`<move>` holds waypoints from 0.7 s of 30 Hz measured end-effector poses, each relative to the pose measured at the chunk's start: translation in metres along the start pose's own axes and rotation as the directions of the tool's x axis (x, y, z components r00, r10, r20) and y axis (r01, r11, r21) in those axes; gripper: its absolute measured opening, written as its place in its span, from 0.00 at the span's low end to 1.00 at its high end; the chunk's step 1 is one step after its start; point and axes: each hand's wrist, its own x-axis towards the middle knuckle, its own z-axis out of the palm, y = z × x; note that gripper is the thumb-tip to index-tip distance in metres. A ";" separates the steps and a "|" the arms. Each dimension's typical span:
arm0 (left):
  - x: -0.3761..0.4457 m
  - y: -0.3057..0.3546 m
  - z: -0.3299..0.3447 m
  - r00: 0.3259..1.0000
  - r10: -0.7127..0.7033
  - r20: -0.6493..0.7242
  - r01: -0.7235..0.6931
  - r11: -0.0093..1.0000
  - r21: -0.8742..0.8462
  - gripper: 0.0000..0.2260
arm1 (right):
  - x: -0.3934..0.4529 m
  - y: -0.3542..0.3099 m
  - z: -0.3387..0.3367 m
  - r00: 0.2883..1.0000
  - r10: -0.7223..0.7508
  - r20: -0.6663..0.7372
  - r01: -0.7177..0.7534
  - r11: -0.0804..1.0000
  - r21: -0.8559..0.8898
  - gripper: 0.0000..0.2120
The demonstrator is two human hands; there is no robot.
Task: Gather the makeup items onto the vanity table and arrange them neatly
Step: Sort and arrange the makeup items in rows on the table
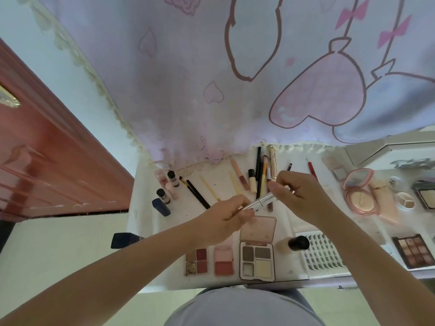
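White vanity table (pixel 150 231) crowded with makeup. Left hand (pixel 226 217) and right hand (pixel 299 196) both pinch silver tube (pixel 261 201) mid-air. Arranging step; next, likely lay tube among pencils (pixel 261 175).

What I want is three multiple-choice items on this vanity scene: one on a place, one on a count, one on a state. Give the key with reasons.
1. Where does the lash tray lie?
A. right of the grey palette
B. beside the door
C. under the curtain hem

2. How many pans has the grey palette?
A. two
B. four
C. nine

3. How is the silver tube placed?
A. lying flat on the table
B. held by both hands
C. standing upright alone

Key:
1 A: it sits at the front edge, just right of that palette.
2 B: two grey, one pale yellow, one glittery.
3 B: the left hand and right hand each pinch an end above the table.
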 end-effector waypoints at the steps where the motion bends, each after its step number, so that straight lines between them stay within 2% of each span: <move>1: 0.002 0.000 0.000 0.999 0.017 -0.027 -0.015 0.998 0.064 0.07 | 0.001 0.005 -0.003 0.998 0.046 0.035 -0.046 0.999 -0.027 0.19; 3: 0.005 -0.001 0.000 0.998 0.021 -0.052 -0.012 0.988 0.154 0.06 | 0.001 0.012 -0.007 0.983 0.143 0.116 -0.139 0.989 -0.041 0.16; 5: 0.007 -0.001 0.002 0.998 0.016 -0.065 -0.003 0.980 0.200 0.07 | -0.002 0.016 -0.009 0.973 0.179 0.143 -0.188 0.980 0.056 0.11; 6: 0.009 -0.001 0.003 0.997 0.012 -0.079 0.004 0.979 0.205 0.08 | -0.005 0.019 -0.010 0.977 0.160 0.141 -0.181 0.971 0.153 0.10; 9: 0.016 -0.003 0.003 0.990 0.017 -0.137 0.022 0.962 0.273 0.10 | -0.012 0.027 -0.015 0.983 0.102 0.152 -0.149 0.929 0.339 0.15; 11: 0.022 -0.004 0.005 0.987 0.052 -0.150 0.005 0.934 0.356 0.09 | -0.015 0.030 -0.017 0.967 0.153 0.204 -0.215 0.917 0.335 0.13; 13: 0.027 -0.002 0.011 0.988 0.071 -0.138 -0.012 0.922 0.386 0.09 | -0.017 0.032 -0.018 0.938 0.232 0.257 -0.289 0.933 0.213 0.07; 15: 0.032 0.001 0.016 0.990 0.081 -0.117 -0.028 0.915 0.402 0.09 | -0.019 0.036 -0.022 0.934 0.259 0.247 -0.278 0.960 0.043 0.16; 16: 0.034 0.003 0.019 0.991 0.076 -0.112 -0.025 0.918 0.396 0.09 | -0.022 0.038 -0.026 0.943 0.245 0.224 -0.261 0.964 0.046 0.15; 18: 0.039 0.008 0.024 0.991 0.050 -0.123 -0.002 0.932 0.363 0.10 | -0.029 0.043 -0.036 0.963 0.183 0.198 -0.220 0.958 0.183 0.12; 19: 0.041 0.010 0.027 0.991 0.040 -0.130 0.008 0.935 0.353 0.10 | -0.031 0.047 -0.043 0.965 0.169 0.200 -0.219 0.940 0.262 0.14; 21: 0.044 0.016 0.035 0.990 0.024 -0.137 0.026 0.936 0.350 0.10 | -0.035 0.050 -0.054 0.950 0.201 0.240 -0.274 0.903 0.330 0.13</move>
